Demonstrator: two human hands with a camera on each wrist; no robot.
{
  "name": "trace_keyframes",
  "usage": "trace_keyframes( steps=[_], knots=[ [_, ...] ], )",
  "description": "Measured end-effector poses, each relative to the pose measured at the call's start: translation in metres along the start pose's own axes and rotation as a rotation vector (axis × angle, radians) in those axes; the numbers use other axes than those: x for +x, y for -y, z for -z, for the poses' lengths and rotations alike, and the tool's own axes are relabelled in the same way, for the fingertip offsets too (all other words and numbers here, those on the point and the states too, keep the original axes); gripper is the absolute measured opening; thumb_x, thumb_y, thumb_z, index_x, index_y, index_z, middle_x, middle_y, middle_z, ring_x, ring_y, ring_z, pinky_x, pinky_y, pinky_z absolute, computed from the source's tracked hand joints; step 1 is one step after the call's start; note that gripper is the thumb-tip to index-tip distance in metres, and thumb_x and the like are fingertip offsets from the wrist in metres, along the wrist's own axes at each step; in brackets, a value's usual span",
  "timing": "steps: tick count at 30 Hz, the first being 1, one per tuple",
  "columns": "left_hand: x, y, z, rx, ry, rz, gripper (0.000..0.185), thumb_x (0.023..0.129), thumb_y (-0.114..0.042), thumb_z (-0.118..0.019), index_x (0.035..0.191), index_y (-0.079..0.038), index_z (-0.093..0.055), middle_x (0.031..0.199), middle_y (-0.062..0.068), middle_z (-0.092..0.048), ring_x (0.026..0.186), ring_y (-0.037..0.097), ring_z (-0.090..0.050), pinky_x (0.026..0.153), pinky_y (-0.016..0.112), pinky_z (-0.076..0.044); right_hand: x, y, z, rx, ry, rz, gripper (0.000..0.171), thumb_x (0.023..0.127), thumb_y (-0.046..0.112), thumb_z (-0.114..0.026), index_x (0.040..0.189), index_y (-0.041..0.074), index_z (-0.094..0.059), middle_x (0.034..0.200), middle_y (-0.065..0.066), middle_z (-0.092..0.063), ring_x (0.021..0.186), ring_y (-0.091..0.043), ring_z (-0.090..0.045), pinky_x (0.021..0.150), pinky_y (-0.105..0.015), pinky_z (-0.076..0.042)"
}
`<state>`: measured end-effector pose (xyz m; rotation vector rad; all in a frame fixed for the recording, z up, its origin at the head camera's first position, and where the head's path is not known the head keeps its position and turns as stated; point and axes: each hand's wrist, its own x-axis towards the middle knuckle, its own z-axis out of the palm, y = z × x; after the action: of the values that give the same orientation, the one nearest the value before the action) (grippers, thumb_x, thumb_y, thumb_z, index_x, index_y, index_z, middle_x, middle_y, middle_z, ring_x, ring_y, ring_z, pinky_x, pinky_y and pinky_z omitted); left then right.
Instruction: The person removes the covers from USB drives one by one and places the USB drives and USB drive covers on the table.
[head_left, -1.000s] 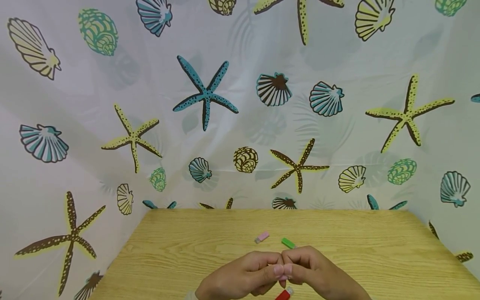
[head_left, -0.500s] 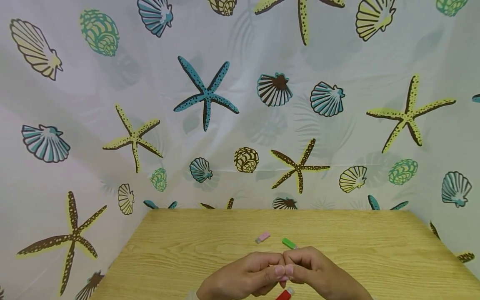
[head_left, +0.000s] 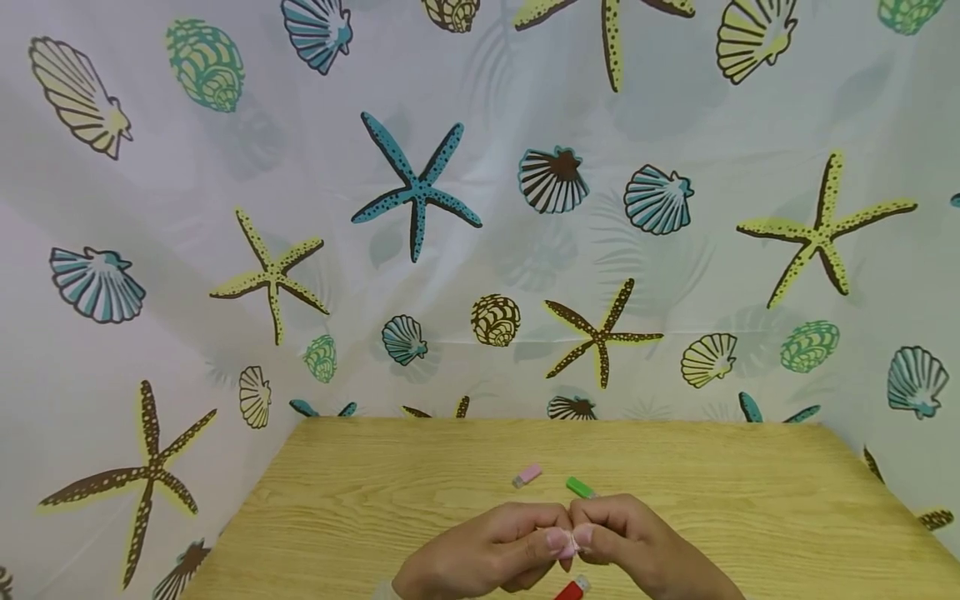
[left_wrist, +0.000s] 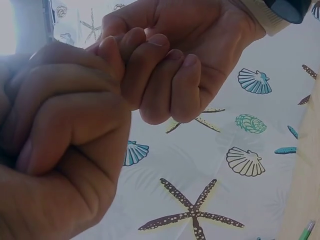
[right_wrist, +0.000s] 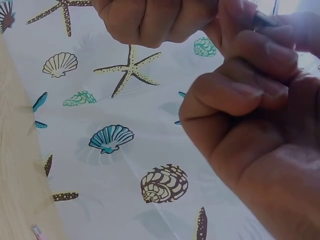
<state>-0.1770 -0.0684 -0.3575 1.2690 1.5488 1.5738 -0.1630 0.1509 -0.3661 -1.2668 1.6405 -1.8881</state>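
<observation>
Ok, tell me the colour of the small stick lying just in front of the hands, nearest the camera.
Red, with a clear cap: the red stick shows best in the head view, below both hands.

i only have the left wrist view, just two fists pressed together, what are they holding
Observer: In the head view both hands pinch one small pink piece between the thumbs and fingers, left hand against right hand.
Operator: anything else on the table
Observer: A pink drive and a green drive lie on the wooden table just beyond the hands.
Operator: nothing closer to me
Observer: A red drive lies on the near side, just below the joined hands.
</observation>
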Motion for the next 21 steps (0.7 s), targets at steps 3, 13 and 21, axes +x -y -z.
trace_keyframes(
  steps=[3, 13, 21],
  knots=[
    [-0.0018, -0.0007, 0.0022, -0.006, -0.005, -0.010, 0.032, 0.108, -0.020, -0.031, 0.104, 0.008, -0.047, 0.058, 0.002, -0.029, 0.043, 0.010, -0.023, 0.041, 0.026, -0.020, 0.0010, 0.0004, -0.0004, -0.047, -0.001, 0.023, 0.030, 0.104, -0.002, -0.023, 0.082, -0.003, -0.043, 0.068, -0.010, -0.028, 0.060, -0.025, -0.028, 0.054, -0.034, -0.028],
    [-0.0006, -0.0025, 0.0056, 0.079, -0.058, 0.051, 0.034, 0.107, -0.023, -0.035, 0.102, 0.006, -0.052, 0.057, 0.001, -0.031, 0.044, 0.006, -0.024, 0.043, 0.021, -0.022, 0.0048, -0.0022, -0.0028, -0.153, -0.065, -0.031, 0.029, 0.104, -0.002, -0.030, 0.077, 0.000, -0.042, 0.062, -0.011, -0.027, 0.053, -0.022, -0.026, 0.051, -0.035, -0.030],
    [0.0016, 0.0016, 0.0078, 0.146, -0.129, -0.018, 0.030, 0.106, -0.020, -0.037, 0.096, 0.002, -0.054, 0.049, 0.005, -0.031, 0.039, 0.008, -0.027, 0.112, 0.025, -0.018, 0.0041, -0.0015, 0.0018, -0.268, -0.186, -0.106, 0.018, 0.103, 0.004, -0.042, 0.090, 0.001, -0.054, 0.072, 0.000, -0.048, 0.060, -0.014, -0.044, 0.057, -0.029, -0.045]
  ],
)
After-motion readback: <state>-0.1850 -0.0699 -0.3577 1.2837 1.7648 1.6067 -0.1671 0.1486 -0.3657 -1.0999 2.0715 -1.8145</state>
